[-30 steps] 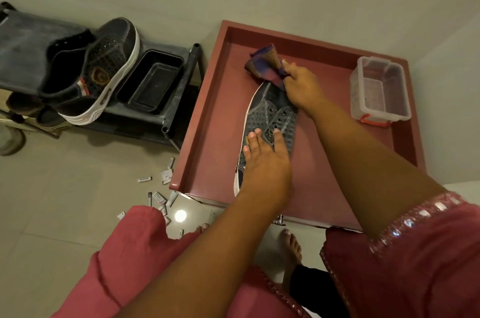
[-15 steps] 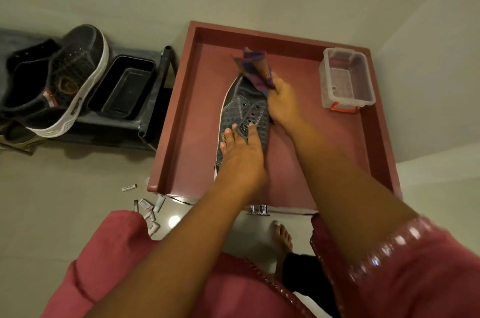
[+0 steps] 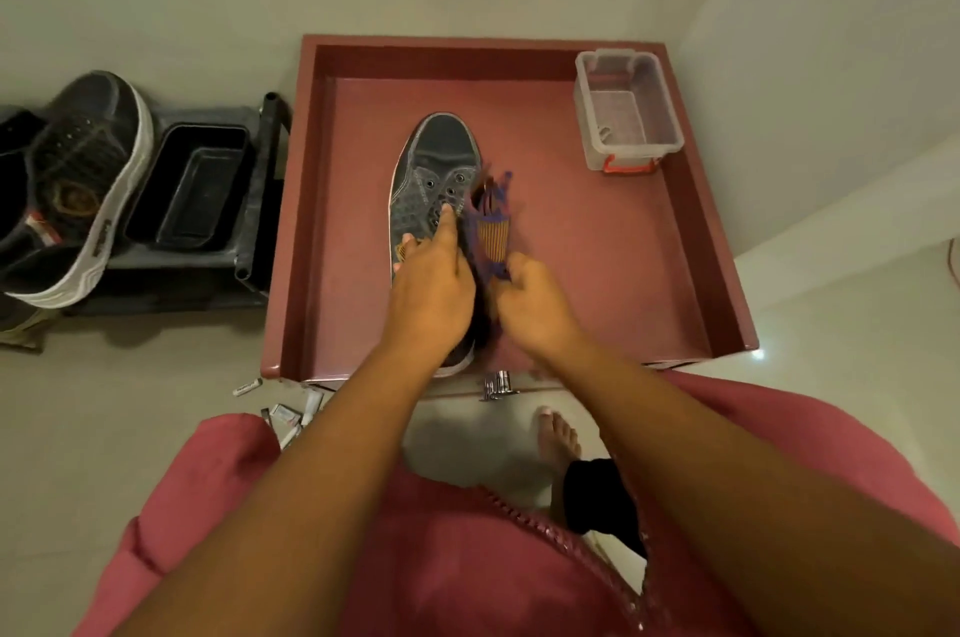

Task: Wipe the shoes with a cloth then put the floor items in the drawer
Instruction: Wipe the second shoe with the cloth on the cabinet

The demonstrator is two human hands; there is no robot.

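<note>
A dark grey shoe (image 3: 435, 168) lies toe-away in the open red drawer (image 3: 311, 199). My left hand (image 3: 430, 288) presses flat on the shoe's rear half, index finger stretched over the eyelets. My right hand (image 3: 535, 303) grips a purple and orange cloth (image 3: 491, 225) against the shoe's right side. Several small white items (image 3: 285, 415) lie scattered on the floor by the drawer's front left corner, partly hidden by my pink garment.
A clear plastic box (image 3: 626, 108) with red clips sits in the drawer's far right corner. Left of the drawer stands a dark shoe rack (image 3: 260, 199) with a black tray (image 3: 195, 186) and a grey white-soled shoe (image 3: 88, 179). My bare foot (image 3: 558, 436) is below the drawer handle (image 3: 497, 384).
My right hand drew the cloth from the shoe's toe back along its right side toward me. The toe is now uncovered. My left hand stayed on the shoe.
</note>
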